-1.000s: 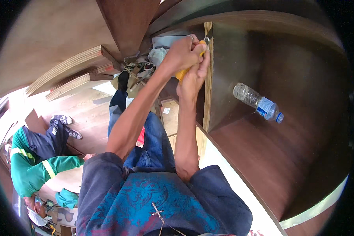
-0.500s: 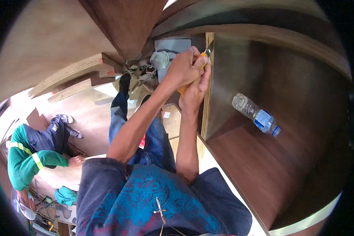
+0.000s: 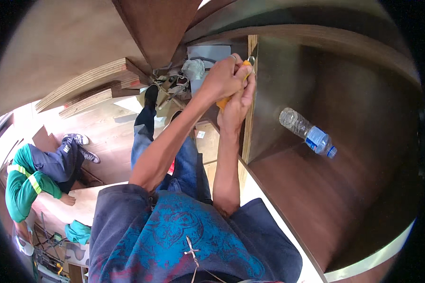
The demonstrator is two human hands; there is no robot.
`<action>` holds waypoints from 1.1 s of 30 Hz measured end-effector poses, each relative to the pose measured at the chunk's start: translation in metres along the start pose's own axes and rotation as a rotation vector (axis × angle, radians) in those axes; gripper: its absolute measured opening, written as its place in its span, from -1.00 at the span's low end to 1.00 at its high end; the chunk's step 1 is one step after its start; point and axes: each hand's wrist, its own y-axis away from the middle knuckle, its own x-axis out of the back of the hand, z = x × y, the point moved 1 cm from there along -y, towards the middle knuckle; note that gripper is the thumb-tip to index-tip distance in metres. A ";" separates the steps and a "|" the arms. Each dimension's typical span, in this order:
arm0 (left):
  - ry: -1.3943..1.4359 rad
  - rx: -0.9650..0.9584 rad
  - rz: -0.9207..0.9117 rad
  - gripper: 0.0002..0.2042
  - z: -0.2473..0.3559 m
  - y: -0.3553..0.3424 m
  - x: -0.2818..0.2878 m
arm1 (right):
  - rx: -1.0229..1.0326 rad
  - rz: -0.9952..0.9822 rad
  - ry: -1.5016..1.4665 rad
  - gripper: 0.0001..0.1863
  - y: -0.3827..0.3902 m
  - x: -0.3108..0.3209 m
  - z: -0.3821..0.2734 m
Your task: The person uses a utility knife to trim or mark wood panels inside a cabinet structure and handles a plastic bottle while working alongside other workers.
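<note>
Both hands at far centre: left hand (image 3: 222, 78) fingers wrapped tight round a yellow-handled tool (image 3: 231, 92) against the plywood panel edge (image 3: 248, 113), right hand (image 3: 238, 101) fingers curled beneath it; plastic bottle (image 3: 308, 132) lying right.

Most of the yellow tool (image 3: 224, 100) is buried inside the left hand (image 3: 222, 78) and right hand (image 3: 238, 101), so its kind cannot be told. The clutter (image 3: 172, 85) on the floor past the shoe is too small to identify.
</note>
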 end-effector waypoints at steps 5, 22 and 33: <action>0.045 0.082 -0.026 -0.66 -0.003 0.021 -0.005 | -0.045 0.053 0.076 -0.53 0.027 0.016 0.004; 0.057 0.099 -0.017 -0.68 -0.005 0.018 -0.013 | -0.003 0.035 0.115 -0.53 0.018 0.008 -0.003; -0.027 0.074 0.066 -0.62 0.001 0.018 -0.015 | -0.112 -0.018 0.057 -0.55 0.014 0.023 -0.006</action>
